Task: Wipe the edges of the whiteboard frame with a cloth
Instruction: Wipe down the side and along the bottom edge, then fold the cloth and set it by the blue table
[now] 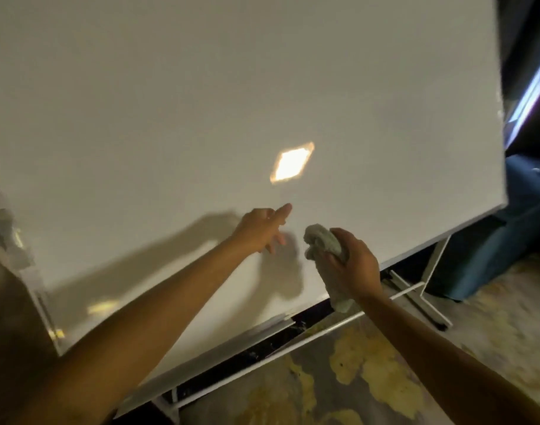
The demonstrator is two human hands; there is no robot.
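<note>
Fingers (339,265) of the right hand (353,268) curl round a bunched pale-green cloth (322,240), with a wad poking out above the fist and a tail hanging below the palm; bunched this way it gives a firm pad, probably ready to press along a frame edge. That hand hovers just above the bottom edge (416,250) of the whiteboard (201,102), in front of the board face. The left hand (261,228) holds nothing: its fingers are spread and mostly straight, reaching toward the board, perhaps to steady it, though contact cannot be told through the blur. Below, the tray (219,354) runs along the lower edge, and the white stand legs (425,299) splay out over a patterned floor (370,378), leaving room to slide the cloth either way along the bottom. Farther off, the right edge (501,118) stands free beside a blue seat (492,240); the left edge (38,289) sits close to something blurred.
</note>
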